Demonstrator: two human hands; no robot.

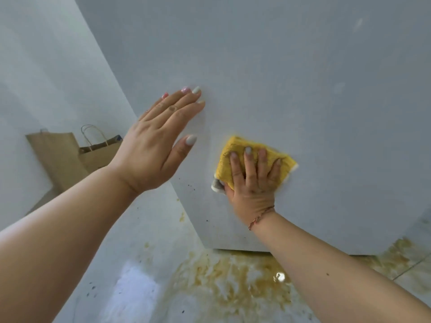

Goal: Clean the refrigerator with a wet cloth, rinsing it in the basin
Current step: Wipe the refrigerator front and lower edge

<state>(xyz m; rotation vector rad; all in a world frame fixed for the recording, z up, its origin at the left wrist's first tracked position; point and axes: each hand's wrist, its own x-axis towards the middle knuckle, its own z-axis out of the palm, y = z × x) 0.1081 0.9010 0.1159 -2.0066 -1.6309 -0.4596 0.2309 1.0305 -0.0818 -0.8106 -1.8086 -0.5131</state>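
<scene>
Pressing the yellow cloth (254, 159) flat on the white refrigerator (303, 89) side, low down: right hand (253, 180), fingers spread straight over it, hiding the cloth's middle. Left hand (161, 141) flat, fingers together, on the panel just beside. Fridge top cut off. Floor (144, 229) shows yellowish stains (233, 276) and glare; brown paper bag (70, 155) against the wall, partly hidden by the left arm.

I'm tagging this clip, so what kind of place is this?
Probably a home kitchen or utility corner: a white refrigerator side being wiped with a yellow cloth, a stained tiled floor, and brown paper bags against the wall.
</scene>
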